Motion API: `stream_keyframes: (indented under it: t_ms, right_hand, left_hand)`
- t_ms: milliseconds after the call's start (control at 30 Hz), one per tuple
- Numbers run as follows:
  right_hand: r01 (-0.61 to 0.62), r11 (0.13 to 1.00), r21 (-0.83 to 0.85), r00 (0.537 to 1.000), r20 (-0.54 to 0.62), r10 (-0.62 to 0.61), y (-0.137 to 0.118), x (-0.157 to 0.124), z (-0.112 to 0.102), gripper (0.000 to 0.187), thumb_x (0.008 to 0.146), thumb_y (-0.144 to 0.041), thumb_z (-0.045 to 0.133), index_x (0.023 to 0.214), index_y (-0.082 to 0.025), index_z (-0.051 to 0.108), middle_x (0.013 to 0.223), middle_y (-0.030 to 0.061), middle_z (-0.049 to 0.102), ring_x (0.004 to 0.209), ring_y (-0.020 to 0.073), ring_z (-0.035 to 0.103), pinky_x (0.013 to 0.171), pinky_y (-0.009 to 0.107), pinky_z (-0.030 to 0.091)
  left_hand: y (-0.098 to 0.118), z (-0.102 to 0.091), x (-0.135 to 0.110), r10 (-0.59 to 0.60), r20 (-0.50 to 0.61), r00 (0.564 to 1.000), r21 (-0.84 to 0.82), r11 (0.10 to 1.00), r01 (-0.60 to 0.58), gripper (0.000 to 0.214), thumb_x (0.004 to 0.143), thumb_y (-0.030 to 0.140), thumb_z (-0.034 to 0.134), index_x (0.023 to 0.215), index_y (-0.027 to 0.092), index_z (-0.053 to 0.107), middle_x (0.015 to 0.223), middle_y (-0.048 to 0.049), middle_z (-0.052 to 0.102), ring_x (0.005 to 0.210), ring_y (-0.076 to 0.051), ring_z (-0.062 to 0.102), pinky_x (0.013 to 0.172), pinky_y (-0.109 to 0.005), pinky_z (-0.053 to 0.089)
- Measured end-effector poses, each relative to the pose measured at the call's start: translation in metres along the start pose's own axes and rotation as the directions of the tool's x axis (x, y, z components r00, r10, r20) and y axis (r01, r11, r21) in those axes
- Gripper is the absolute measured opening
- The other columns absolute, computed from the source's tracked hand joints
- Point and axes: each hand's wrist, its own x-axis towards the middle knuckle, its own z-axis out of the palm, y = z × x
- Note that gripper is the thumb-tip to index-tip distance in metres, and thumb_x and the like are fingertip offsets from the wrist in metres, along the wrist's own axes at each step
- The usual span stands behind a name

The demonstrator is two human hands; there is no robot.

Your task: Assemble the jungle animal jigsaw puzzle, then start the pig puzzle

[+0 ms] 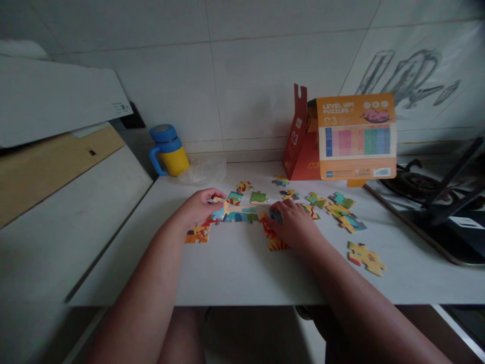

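Observation:
My left hand (199, 208) is closed, thumb and fingers pinching a light blue and yellow puzzle piece (219, 214) at the left end of a joined strip of puzzle (240, 216). Below that hand lies an orange spotted piece (197, 235). At the strip's right end, my right hand (293, 220) curls its fingers over a dark blue puzzle piece (276, 216), partly hiding it. Red and yellow striped pieces (276, 240) show under and beside this hand. Behind the strip are a green piece (259, 197) and a red and teal one (235, 197).
Loose pieces (344, 212) lie to the right, with a yellow piece (367, 259) nearer me. An orange puzzle box (358, 136) stands open behind. At back left are a blue and yellow mug (170, 151) and clear plastic (206, 171). A gas stove (435, 212) borders the right side.

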Motion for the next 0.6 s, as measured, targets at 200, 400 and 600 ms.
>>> stream_keyframes:
  t_ms: [200,400,600]
  right_hand:
    - [0.000,1.000,0.005,1.000,0.002,0.000,0.001,0.000,0.002,0.033,0.101,-0.047,0.065,0.122,-0.023,0.071,0.126,0.0131,0.067,0.117,0.0315,0.063,0.101,0.042,0.046]
    - [-0.010,1.000,-0.003,1.000,0.002,0.010,0.000,0.001,0.001,0.033,0.100,-0.047,0.066,0.122,-0.023,0.071,0.124,0.0125,0.068,0.114,0.0315,0.064,0.100,0.042,0.046]
    - [0.006,1.000,0.003,1.000,0.011,-0.006,0.001,0.000,0.000,0.033,0.100,-0.046,0.064,0.123,-0.022,0.071,0.126,0.0136,0.067,0.115,0.0322,0.064,0.101,0.043,0.046]
  left_hand:
    - [-0.008,-0.004,0.002,-0.054,0.128,0.990,0.026,0.998,0.051,0.028,0.069,0.030,0.090,0.082,0.019,0.067,0.073,-0.0010,0.070,0.063,-0.014,0.064,0.059,-0.025,0.052]
    - [-0.008,-0.011,-0.003,-0.047,0.330,0.943,0.250,0.967,-0.039,0.031,0.071,0.033,0.089,0.096,0.019,0.078,0.079,-0.0013,0.075,0.070,-0.016,0.068,0.064,-0.026,0.051]
    - [-0.005,-0.016,-0.009,-0.034,0.387,0.922,0.356,0.928,-0.115,0.025,0.077,0.036,0.082,0.099,0.023,0.082,0.080,-0.0022,0.075,0.074,-0.020,0.068,0.067,-0.029,0.051]
